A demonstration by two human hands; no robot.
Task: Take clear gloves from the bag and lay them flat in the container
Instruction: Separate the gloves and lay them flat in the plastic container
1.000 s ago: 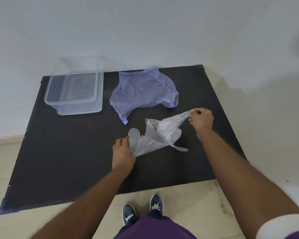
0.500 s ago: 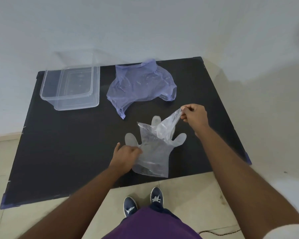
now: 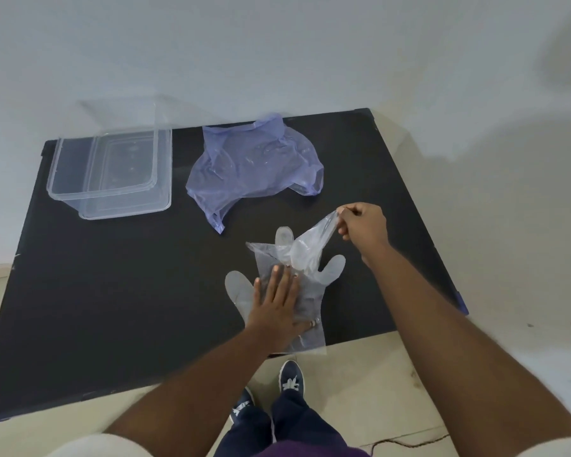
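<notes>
- On the dark bench (image 3: 112,308), near the front edge, lie the clear gloves (image 3: 305,291), right under my arms, with their bottom end hanging a bit over the edge.
- Behind them, toward the wall, sits the purple bag (image 3: 254,166), crumpled and lying flat. It is apart from the gloves.
- At the far left corner is the clear container (image 3: 112,166). It looks like it sits on its clear lid (image 3: 129,209). I see no glove in it.
- Nothing lies between the gloves and the container, only bare bench.
- My left hand (image 3: 277,305) is flat with the fingers (image 3: 279,282) spread out straight, pressing down on the gloves.
- My right hand (image 3: 363,225) is up off the bench, fingers pinched tight on the thin edge of one clear glove and lifting it away from the pile.
- Below the bench I see my blue shoes (image 3: 290,380) on the pale floor (image 3: 376,374).
</notes>
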